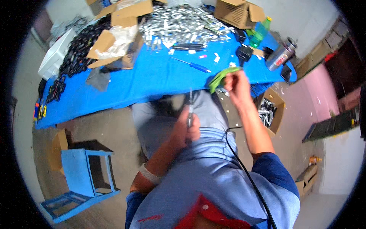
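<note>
My left hand (187,128) is closed around a slim grey, clear-looking pen-shaped piece (190,114), held upright over my lap with its thin tip toward the table. Its exact kind is too blurred to tell. At the table's near edge, my right hand (238,86) pinches a bright green cloth (219,81), which hangs partly over the edge. On the blue tablecloth (152,78) just beyond lies a screwdriver with a blue handle (199,68). Several dark slim pieces (188,46) lie farther back, in front of a big pile of small silvery parts (183,24).
Cardboard boxes (238,13), a green bottle (261,32) and a metal flask (281,54) stand at the back right. Black parts (82,45) are heaped at left. A blue chair (78,171) is on the floor at left; a box of parts (280,110) sits right.
</note>
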`<state>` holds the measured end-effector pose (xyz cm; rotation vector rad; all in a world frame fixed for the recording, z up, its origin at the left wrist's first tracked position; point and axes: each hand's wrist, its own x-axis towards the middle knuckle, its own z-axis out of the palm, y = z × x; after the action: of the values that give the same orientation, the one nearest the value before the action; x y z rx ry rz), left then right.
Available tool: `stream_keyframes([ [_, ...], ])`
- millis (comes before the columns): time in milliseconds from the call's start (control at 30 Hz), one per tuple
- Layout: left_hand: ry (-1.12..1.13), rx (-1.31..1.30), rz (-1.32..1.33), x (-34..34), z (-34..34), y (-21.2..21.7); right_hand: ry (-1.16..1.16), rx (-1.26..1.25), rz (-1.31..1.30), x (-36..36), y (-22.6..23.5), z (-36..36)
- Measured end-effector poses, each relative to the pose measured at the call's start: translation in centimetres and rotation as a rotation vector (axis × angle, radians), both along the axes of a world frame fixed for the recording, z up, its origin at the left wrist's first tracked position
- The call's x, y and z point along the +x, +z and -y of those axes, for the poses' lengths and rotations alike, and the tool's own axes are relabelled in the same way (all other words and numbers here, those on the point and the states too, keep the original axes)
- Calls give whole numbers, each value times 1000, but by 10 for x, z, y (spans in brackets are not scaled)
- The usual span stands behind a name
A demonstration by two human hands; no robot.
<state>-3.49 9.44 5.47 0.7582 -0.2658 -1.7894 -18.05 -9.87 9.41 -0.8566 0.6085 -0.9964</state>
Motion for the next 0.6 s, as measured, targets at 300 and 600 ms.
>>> stream_keyframes([
  [300, 30, -149, -218, 21, -7, -7, -23, -225, -491, 52, -15, 165],
  [600, 132, 6, -226, 42, -9, -40, 45, -854, -872, 133, 32, 86],
])
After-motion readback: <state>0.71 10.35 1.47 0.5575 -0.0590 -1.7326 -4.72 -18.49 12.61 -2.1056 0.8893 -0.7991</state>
